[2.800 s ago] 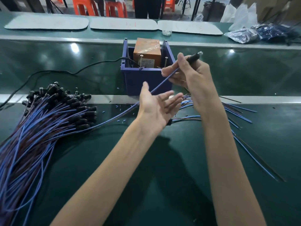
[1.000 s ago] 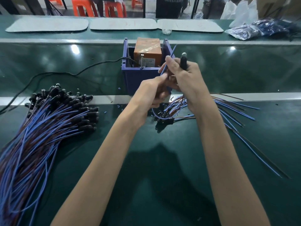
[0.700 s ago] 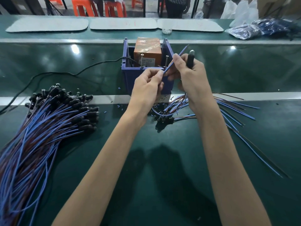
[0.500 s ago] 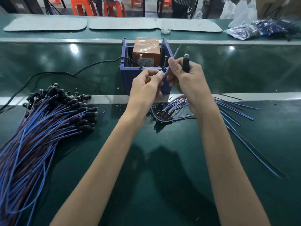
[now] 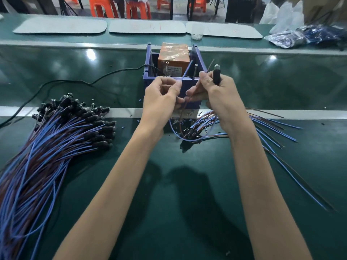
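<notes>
Above a green table, just in front of a purple box, two hands hold one cable. The left hand pinches its blue lead near the tip. The right hand is curled round the black connector and pinches the brown lead. The leads look light and limp, so they are probably best gripped close to the tips. The connector looks like the one rigid hold.

Left hand and right hand close together, fingers curled, forearms outstretched

Label on orange box; print unreadable
</notes>
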The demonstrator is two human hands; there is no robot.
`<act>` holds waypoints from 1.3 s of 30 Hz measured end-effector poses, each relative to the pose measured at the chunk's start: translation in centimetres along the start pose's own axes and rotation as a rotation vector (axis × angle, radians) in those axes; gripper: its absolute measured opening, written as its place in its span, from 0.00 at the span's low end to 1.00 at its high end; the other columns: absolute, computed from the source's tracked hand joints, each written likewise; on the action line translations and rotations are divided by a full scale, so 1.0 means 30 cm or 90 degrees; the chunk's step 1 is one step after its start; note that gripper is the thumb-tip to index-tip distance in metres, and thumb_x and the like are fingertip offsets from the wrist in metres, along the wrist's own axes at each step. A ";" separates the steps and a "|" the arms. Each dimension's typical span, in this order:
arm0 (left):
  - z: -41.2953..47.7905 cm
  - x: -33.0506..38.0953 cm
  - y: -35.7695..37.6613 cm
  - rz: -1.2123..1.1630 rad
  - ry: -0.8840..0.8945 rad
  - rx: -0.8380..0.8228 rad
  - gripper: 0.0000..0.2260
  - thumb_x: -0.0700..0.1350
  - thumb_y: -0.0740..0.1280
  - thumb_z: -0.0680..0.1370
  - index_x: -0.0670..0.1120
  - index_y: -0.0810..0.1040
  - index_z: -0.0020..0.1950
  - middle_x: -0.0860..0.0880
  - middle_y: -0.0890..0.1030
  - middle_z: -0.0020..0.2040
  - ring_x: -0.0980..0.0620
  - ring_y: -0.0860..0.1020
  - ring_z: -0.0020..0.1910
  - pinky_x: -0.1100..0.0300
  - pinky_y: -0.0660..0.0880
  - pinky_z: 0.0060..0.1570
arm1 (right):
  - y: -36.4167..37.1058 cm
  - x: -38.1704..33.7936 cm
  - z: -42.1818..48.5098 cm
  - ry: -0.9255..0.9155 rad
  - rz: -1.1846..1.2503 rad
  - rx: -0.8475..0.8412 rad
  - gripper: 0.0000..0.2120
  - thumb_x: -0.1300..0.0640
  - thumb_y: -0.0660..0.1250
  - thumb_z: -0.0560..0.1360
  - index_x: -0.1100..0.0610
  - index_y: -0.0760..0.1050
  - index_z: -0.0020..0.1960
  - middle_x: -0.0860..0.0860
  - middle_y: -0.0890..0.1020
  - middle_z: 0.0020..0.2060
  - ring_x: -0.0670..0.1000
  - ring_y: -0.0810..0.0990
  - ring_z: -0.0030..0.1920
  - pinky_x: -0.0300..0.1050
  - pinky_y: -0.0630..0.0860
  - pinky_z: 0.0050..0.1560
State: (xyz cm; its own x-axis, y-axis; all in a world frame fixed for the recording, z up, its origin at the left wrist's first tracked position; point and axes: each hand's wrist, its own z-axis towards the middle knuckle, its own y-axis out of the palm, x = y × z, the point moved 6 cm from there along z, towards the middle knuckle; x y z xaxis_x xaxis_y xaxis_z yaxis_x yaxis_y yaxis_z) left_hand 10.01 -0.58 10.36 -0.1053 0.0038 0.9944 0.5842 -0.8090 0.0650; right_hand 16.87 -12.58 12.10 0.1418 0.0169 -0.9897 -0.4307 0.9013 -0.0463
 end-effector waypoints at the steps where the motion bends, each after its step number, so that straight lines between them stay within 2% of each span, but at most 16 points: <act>1: 0.005 -0.001 -0.012 0.001 0.002 0.011 0.05 0.42 0.66 0.80 0.47 0.74 0.44 0.52 0.77 0.34 0.60 0.75 0.23 0.67 0.72 0.28 | -0.006 0.001 0.001 0.007 0.021 0.003 0.15 0.61 0.56 0.82 0.61 0.71 0.38 0.56 0.82 0.33 0.52 0.84 0.30 0.33 0.73 0.30; 4: 0.024 -0.004 -0.045 0.019 0.009 0.039 0.06 0.43 0.65 0.80 0.48 0.73 0.43 0.55 0.77 0.27 0.59 0.67 0.19 0.68 0.66 0.22 | -0.024 0.009 0.006 0.027 0.036 0.028 0.14 0.62 0.55 0.83 0.61 0.71 0.41 0.54 0.82 0.30 0.51 0.83 0.29 0.33 0.73 0.28; 6: 0.039 -0.014 -0.064 0.043 0.008 0.059 0.06 0.43 0.65 0.80 0.49 0.74 0.43 0.56 0.77 0.25 0.58 0.66 0.20 0.68 0.64 0.23 | -0.037 0.021 0.011 0.039 0.027 0.049 0.14 0.61 0.55 0.83 0.60 0.74 0.41 0.52 0.76 0.27 0.47 0.77 0.24 0.34 0.71 0.27; 8: 0.056 -0.025 -0.087 0.054 -0.001 0.087 0.08 0.40 0.62 0.80 0.50 0.76 0.43 0.57 0.78 0.26 0.59 0.67 0.23 0.67 0.64 0.27 | -0.053 0.031 0.018 0.051 0.016 0.071 0.15 0.63 0.56 0.82 0.60 0.76 0.41 0.49 0.70 0.26 0.44 0.68 0.25 0.33 0.66 0.26; 10: 0.073 -0.034 -0.106 0.047 -0.008 0.105 0.12 0.35 0.59 0.79 0.50 0.76 0.43 0.55 0.80 0.30 0.60 0.67 0.23 0.68 0.65 0.29 | -0.066 0.039 0.029 0.068 0.014 0.091 0.15 0.67 0.55 0.80 0.60 0.77 0.42 0.48 0.68 0.26 0.43 0.65 0.26 0.32 0.63 0.25; 14: 0.086 -0.034 -0.135 0.067 0.021 0.098 0.11 0.34 0.58 0.80 0.49 0.75 0.48 0.52 0.82 0.38 0.61 0.73 0.23 0.71 0.69 0.29 | -0.080 0.054 0.043 0.086 -0.039 0.101 0.14 0.69 0.54 0.78 0.62 0.77 0.54 0.50 0.74 0.28 0.42 0.69 0.24 0.30 0.65 0.25; 18: 0.093 -0.042 -0.169 0.078 0.032 0.112 0.08 0.37 0.60 0.80 0.48 0.74 0.53 0.52 0.84 0.40 0.56 0.78 0.24 0.68 0.72 0.27 | -0.088 0.069 0.051 0.080 -0.034 0.081 0.14 0.68 0.56 0.78 0.58 0.72 0.60 0.48 0.80 0.27 0.43 0.71 0.21 0.32 0.68 0.25; 22: 0.102 -0.065 -0.179 0.092 0.013 0.112 0.06 0.38 0.63 0.80 0.46 0.78 0.52 0.53 0.85 0.38 0.53 0.80 0.24 0.67 0.74 0.28 | -0.101 0.079 0.063 0.049 -0.022 0.119 0.15 0.68 0.58 0.76 0.54 0.73 0.57 0.48 0.81 0.26 0.44 0.68 0.21 0.34 0.68 0.25; 27: 0.106 -0.085 -0.173 0.088 0.011 0.123 0.08 0.38 0.62 0.80 0.44 0.81 0.52 0.53 0.84 0.39 0.56 0.79 0.24 0.68 0.73 0.30 | -0.096 0.115 0.087 0.072 -0.005 0.153 0.14 0.68 0.57 0.77 0.59 0.79 0.55 0.47 0.79 0.24 0.46 0.68 0.26 0.33 0.65 0.25; 31: 0.113 -0.098 -0.169 0.059 -0.019 0.117 0.12 0.36 0.59 0.79 0.43 0.79 0.56 0.52 0.84 0.43 0.58 0.79 0.26 0.69 0.72 0.31 | -0.102 0.127 0.095 0.086 0.008 0.170 0.13 0.68 0.56 0.77 0.59 0.78 0.53 0.49 0.78 0.27 0.43 0.66 0.22 0.33 0.64 0.24; 39: 0.110 -0.105 -0.154 0.057 -0.014 0.086 0.11 0.35 0.59 0.81 0.45 0.78 0.57 0.52 0.84 0.44 0.58 0.79 0.26 0.67 0.76 0.34 | -0.100 0.130 0.089 0.087 0.009 0.150 0.14 0.68 0.56 0.78 0.58 0.78 0.54 0.51 0.77 0.30 0.41 0.65 0.21 0.31 0.63 0.23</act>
State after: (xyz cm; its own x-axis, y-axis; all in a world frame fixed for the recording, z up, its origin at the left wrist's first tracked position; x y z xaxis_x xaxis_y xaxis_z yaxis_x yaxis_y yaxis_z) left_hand 10.30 5.08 7.20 -0.0304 -0.0506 0.9983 0.6936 -0.7202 -0.0153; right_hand 21.11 -14.07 8.73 0.0083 -0.0141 -0.9999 -0.2097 0.9776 -0.0155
